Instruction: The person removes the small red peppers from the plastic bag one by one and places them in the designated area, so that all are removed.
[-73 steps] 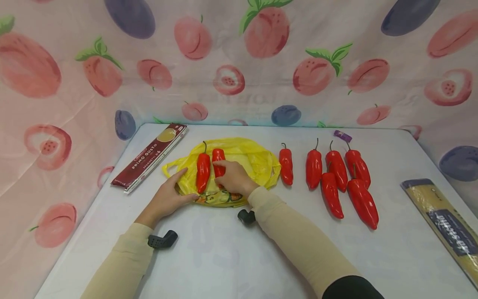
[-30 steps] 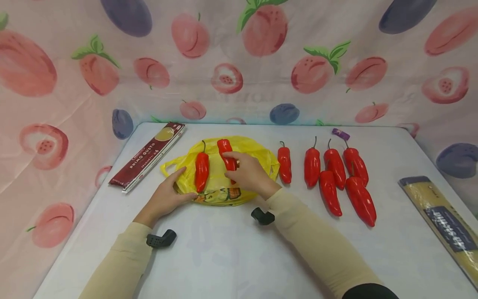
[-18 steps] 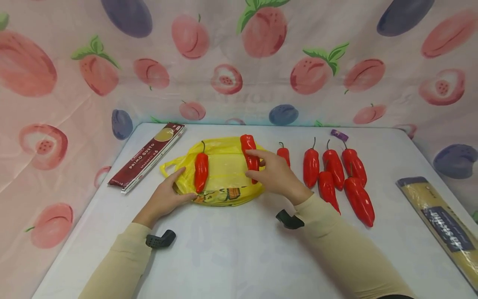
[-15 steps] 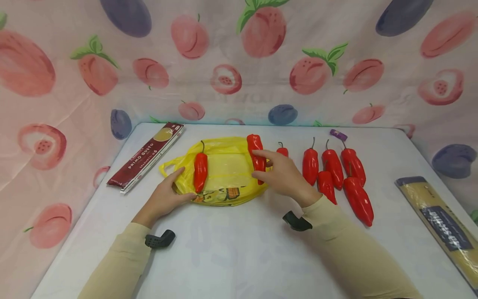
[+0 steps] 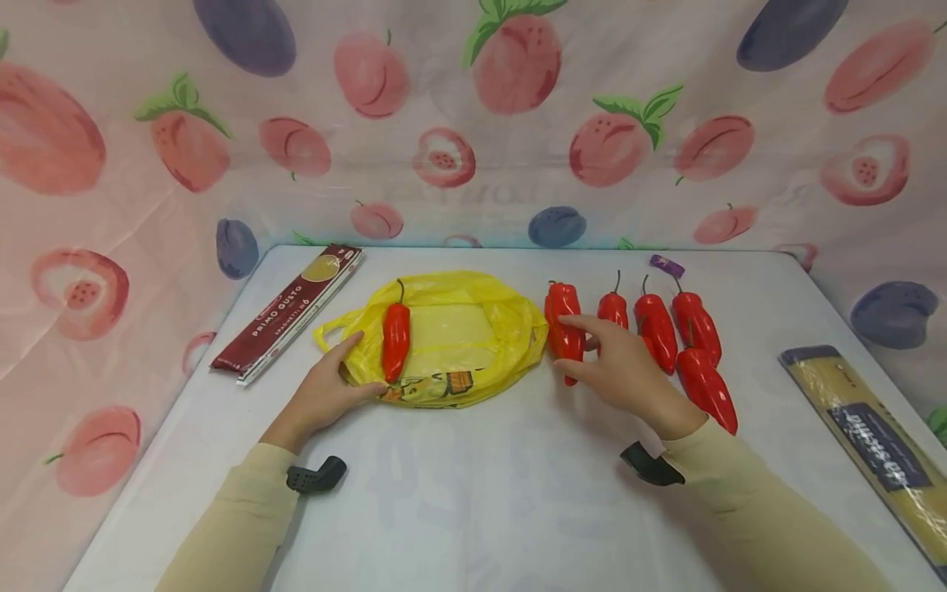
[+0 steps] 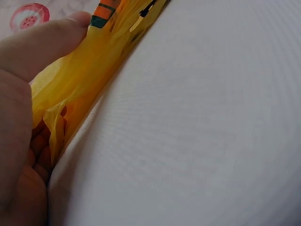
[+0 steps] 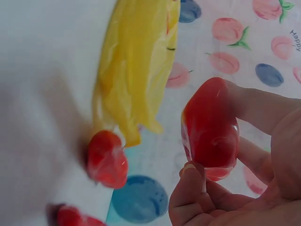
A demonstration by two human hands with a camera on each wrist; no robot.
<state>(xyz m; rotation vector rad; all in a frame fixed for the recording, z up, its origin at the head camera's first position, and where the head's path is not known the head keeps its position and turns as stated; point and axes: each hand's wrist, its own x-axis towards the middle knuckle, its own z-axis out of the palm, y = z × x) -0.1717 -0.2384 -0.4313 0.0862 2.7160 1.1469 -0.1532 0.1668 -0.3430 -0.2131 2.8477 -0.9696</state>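
Observation:
A yellow plastic bag (image 5: 451,333) lies flat on the table, with one glossy red pepper (image 5: 396,341) on its left part. At the bag's left edge, my left hand (image 5: 325,399) has the plastic between its thumb and fingers. Folds of the bag partly cover those fingers in the left wrist view. My right hand (image 5: 621,366) pinches another red pepper (image 7: 211,125) between thumb and fingers, just right of the bag. In the head view this held pepper hides most of a pepper behind it.
Several red peppers (image 5: 697,327) lie right of my right hand, some partly hidden by it. A dark red spaghetti pack (image 5: 288,312) is at the back left, a clear pasta pack (image 5: 866,436) at the far right. A small purple packet (image 5: 667,265) lies near the back edge.
My right hand has lifted the pepper off the bag and carried it rightward past the bag's right edge. My left hand has stayed at the bag's left edge.

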